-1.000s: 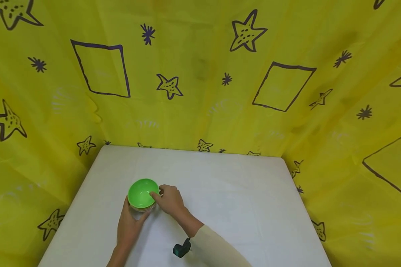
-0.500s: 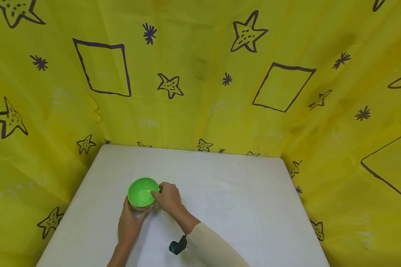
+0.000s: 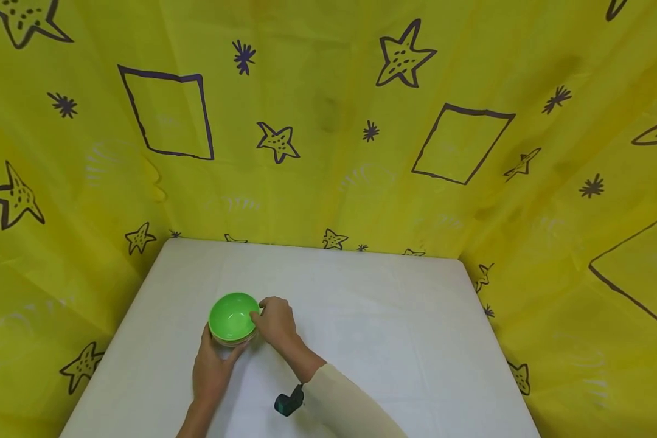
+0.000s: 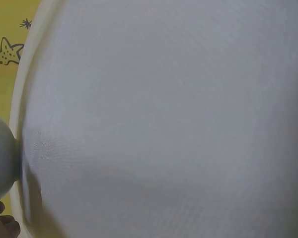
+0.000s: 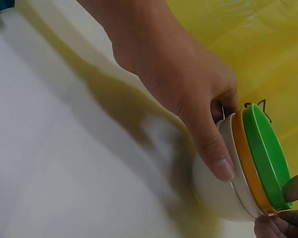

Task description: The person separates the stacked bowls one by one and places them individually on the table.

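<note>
Right thumb [image 3: 255, 318] shallower in green bowl [image 3: 232, 317]

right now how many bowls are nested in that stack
At least 3: the green bowl innermost, the orange bowl around it, and the white bowl outside. More may be hidden; the white part could be two.

A white table [image 3: 394, 340] is enclosed at the back and both sides by yellow cloth [image 3: 317, 79]. The cloth is marked with dark stars [image 3: 402, 59], bursts [image 3: 370, 131], four-sided shapes [image 3: 166, 115] and faint pale strokes [image 3: 368, 175].
</note>
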A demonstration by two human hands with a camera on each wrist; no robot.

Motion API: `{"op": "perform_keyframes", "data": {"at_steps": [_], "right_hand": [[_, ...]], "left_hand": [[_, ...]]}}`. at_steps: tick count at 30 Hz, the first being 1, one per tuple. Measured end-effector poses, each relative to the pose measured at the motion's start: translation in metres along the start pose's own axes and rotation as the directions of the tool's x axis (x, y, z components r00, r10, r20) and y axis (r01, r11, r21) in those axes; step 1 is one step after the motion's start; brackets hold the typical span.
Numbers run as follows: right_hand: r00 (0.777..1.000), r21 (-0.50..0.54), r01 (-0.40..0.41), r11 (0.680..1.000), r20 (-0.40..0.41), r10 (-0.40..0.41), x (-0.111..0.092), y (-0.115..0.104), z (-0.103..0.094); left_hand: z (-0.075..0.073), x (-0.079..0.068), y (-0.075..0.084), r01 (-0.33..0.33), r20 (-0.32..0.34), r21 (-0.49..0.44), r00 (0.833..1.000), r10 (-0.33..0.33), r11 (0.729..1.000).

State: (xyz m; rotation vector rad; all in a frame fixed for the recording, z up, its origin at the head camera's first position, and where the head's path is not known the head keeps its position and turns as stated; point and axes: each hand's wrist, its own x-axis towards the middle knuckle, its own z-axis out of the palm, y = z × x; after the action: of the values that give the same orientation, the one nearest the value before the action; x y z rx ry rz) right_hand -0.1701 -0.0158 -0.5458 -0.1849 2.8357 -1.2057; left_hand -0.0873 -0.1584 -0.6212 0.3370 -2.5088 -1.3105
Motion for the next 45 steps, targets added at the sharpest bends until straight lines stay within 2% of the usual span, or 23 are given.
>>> {"op": "perform_keyframes", "data": {"at_steps": [4, 8, 13, 16, 20, 25, 28, 45], "right_hand": [[0.999, 0.001, 0.048, 0.999, 0.005, -0.048, -0.0008, 0.0008, 0.0008], [0.994, 0.058, 0.096, 0.994, 0.055, -0.099, -0.0016, 0.0029, 0.0019], [0.972, 0.070, 0.198, 0.978, 0.114, -0.205, -0.0010, 0.0065, 0.0022], [0.960, 0.082, 0.228, 0.970, 0.150, -0.238, -0.0010, 0.0073, 0.0023], [0.954, 0.085, 0.236, 0.968, 0.171, -0.248, -0.0026, 0.0058, 0.0034], [0.950, -0.040, 0.268, 0.963, 0.180, -0.257, -0.0062, 0.0025, 0.0035], [0.948, -0.073, 0.276, 0.958, 0.184, -0.259, -0.0067, 0.0015, 0.0030], [0.943, -0.054, 0.289, 0.956, 0.187, -0.274, -0.0022, 0.0003, 0.0013]], "left_hand": [[-0.0002, -0.0012, 0.0001, -0.001, -0.004, -0.003, 1.000, 0.001, 1.000], [-0.0009, -0.0021, 0.0004, -0.001, -0.001, -0.002, 1.000, 0.001, 1.000], [-0.0019, -0.0015, 0.0006, -0.004, 0.007, 0.005, 1.000, 0.004, 1.000], [-0.0030, -0.0007, 0.0012, -0.011, 0.003, 0.004, 1.000, 0.011, 1.000], [-0.0044, -0.0013, 0.0025, -0.020, -0.026, -0.006, 0.999, 0.020, 1.000], [-0.0054, -0.0030, 0.0041, -0.011, -0.026, -0.016, 1.000, 0.010, 1.000], [-0.0053, -0.0030, 0.0051, -0.009, -0.019, -0.022, 1.000, 0.008, 1.000], [-0.0031, -0.0030, 0.0024, -0.020, -0.034, -0.012, 0.999, 0.020, 1.000]]}}
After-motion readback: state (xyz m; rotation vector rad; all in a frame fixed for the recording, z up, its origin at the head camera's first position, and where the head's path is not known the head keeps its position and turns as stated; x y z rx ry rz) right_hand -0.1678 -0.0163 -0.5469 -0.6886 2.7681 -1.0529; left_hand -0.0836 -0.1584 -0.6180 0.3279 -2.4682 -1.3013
